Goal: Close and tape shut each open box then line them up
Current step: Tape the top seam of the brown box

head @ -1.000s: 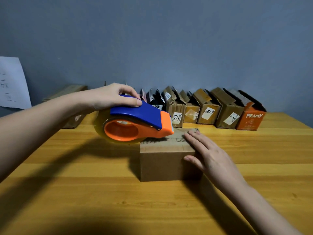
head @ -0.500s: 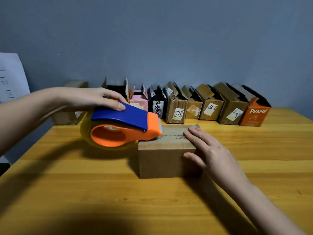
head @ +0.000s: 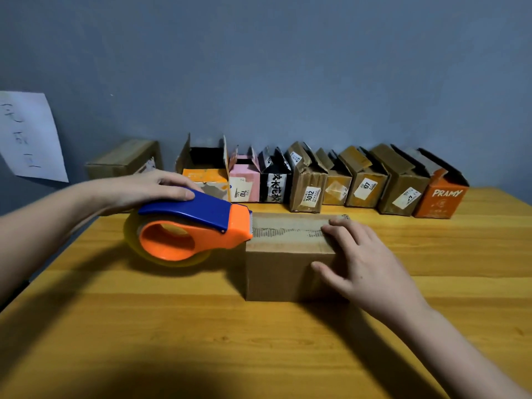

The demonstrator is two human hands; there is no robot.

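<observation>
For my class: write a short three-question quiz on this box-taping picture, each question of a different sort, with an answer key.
1. True or false: the left hand holds the tape dispenser at the left end of the brown box.
2. Multiple choice: the right hand is
A. lifting the orange PRAMY box
B. resting on the right end of the brown box
C. flat on the table, away from every box
3. Fill in: the boxes along the wall behind, such as the pink box, have their top flaps ____.

Key: 1 true; 2 B; 3 open
</observation>
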